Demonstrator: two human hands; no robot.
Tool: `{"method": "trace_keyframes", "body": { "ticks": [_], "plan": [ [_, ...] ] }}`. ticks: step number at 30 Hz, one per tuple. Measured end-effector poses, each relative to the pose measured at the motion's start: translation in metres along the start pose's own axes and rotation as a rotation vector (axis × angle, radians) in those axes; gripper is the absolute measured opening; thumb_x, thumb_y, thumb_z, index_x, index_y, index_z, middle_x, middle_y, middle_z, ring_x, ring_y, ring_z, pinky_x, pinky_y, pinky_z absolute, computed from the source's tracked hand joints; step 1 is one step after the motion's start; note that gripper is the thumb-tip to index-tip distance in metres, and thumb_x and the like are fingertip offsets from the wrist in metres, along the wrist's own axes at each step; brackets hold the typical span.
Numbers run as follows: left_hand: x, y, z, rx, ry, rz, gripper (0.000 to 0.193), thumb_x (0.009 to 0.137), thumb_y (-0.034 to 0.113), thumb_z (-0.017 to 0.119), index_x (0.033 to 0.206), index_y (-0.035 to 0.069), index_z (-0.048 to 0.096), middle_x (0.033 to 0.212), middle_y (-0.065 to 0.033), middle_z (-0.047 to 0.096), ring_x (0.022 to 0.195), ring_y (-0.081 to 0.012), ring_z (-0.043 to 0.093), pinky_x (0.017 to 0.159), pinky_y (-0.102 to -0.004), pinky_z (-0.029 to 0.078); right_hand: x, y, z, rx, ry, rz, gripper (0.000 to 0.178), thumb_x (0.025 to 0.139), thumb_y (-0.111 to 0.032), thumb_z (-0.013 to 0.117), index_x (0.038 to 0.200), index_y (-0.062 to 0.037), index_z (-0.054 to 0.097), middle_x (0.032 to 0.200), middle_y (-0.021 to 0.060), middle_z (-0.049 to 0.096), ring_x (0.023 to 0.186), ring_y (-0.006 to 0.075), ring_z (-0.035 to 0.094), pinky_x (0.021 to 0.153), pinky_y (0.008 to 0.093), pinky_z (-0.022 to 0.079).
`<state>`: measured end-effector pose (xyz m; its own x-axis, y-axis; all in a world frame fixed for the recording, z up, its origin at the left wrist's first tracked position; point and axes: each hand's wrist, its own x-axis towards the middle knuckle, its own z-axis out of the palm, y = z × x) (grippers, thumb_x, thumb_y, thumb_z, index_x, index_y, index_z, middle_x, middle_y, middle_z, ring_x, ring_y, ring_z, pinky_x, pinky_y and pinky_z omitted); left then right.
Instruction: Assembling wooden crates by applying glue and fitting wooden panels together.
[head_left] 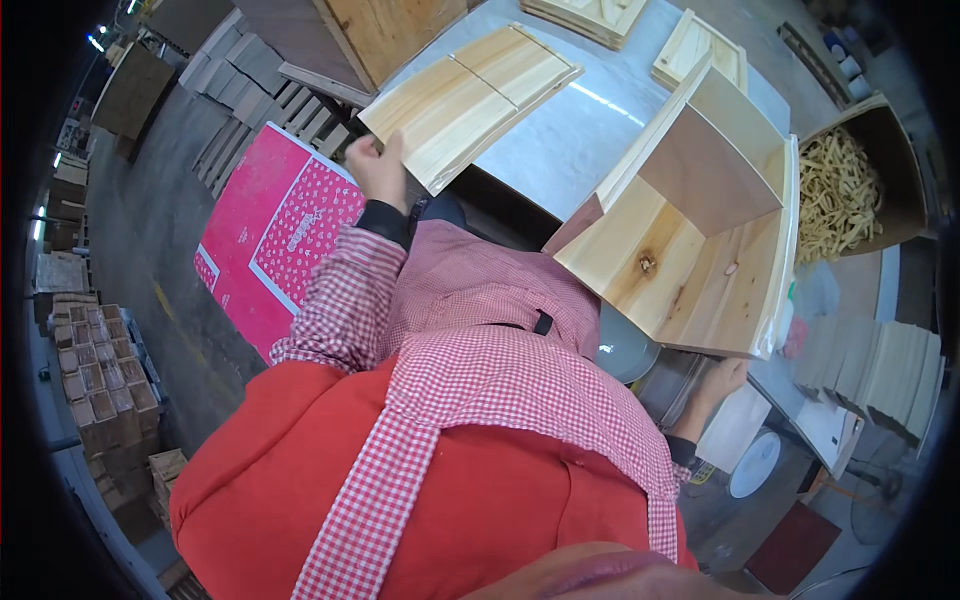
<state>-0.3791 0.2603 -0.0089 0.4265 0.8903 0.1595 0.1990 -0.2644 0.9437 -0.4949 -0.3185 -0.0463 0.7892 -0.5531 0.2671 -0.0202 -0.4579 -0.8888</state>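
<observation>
Upper left of centre, my left hand (377,172) is at the near edge of a pale wooden panel (470,95), its fingers curled and its thumb against the edge. The panel has a groove across it and rests on the white tabletop, its near end jutting past the table edge. To the right, a divided wooden box (655,255) stands tilted with its open side toward me, a dark knot showing on one inner board. My right hand (722,380) is closed at the box's lower right edge; some of its fingers are hidden.
Framed wooden pieces (705,50) lie at the far side of the white table (540,150). A carton of wood strips (840,190) stands right, above stacked pale boards (875,370). A pink printed carton (275,225) is at left, with stacked wooden crates (105,380) farther off.
</observation>
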Motion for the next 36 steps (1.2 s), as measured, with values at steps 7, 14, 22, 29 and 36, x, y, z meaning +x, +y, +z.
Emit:
{"method": "trace_keyframes", "body": {
  "ticks": [7,14,22,29,36],
  "plan": [
    [0.011,-0.022,0.006,-1.107,-0.664,-0.911,0.051,0.085,0.013,0.065,0.129,-0.001,0.041,0.127,-0.0196,0.051,0.115,-0.0332,0.052,0.099,-0.0429,0.043,0.007,-0.076,-0.022,0.014,0.123,0.012,0.036,0.099,-0.025,0.043,0.107,0.0044,0.062,0.101,0.0118,0.065,0.095,0.0198,0.061,0.085,0.0314,0.047],
    [-0.034,0.077,-0.039,-1.09,-0.756,-0.417,0.043,0.085,0.003,0.06,0.126,-0.002,0.048,0.119,-0.0156,0.058,0.108,-0.0296,0.058,0.093,-0.0397,0.047,-0.008,-0.187,-0.035,-0.013,0.277,-0.29,0.031,0.1,-0.02,0.044,0.112,0.0038,0.059,0.101,0.0106,0.065,0.093,0.0155,0.061,0.079,0.0278,0.047],
    [-0.079,0.242,-0.046,-0.316,-0.311,1.375,0.045,0.065,-0.003,0.062,0.111,-0.001,0.061,0.087,-0.0107,0.062,0.083,-0.028,0.06,0.075,-0.0321,0.049,-0.077,-0.374,0.01,-0.278,-0.171,-1.294,0.038,0.076,0.0,0.066,0.113,0.0032,0.057,0.114,0.0177,0.06,0.099,0.031,0.06,0.083,0.0362,0.048],
    [-0.16,0.285,-0.008,-0.134,-0.41,1.803,0.028,0.076,0.017,0.056,0.099,0.004,0.063,0.088,-0.0035,0.062,0.084,-0.0192,0.056,0.066,-0.0307,0.045,-0.032,-0.395,0.028,-1.012,-0.129,-1.272,0.044,0.068,-0.003,0.064,0.112,-0.0015,0.057,0.101,0.0138,0.057,0.096,0.0296,0.056,0.077,0.0344,0.045],
    [-0.192,0.256,-0.004,-0.126,-0.4,1.704,0.039,0.074,0.021,0.063,0.111,0.006,0.062,0.091,-0.0049,0.059,0.093,-0.0178,0.053,0.072,-0.0311,0.044,0.004,-0.339,0.029,-1.075,-0.152,-1.14,0.039,0.069,0.0,0.06,0.108,-0.0045,0.057,0.083,0.0108,0.049,0.082,0.0281,0.055,0.069,0.0355,0.045]
  ]
}}
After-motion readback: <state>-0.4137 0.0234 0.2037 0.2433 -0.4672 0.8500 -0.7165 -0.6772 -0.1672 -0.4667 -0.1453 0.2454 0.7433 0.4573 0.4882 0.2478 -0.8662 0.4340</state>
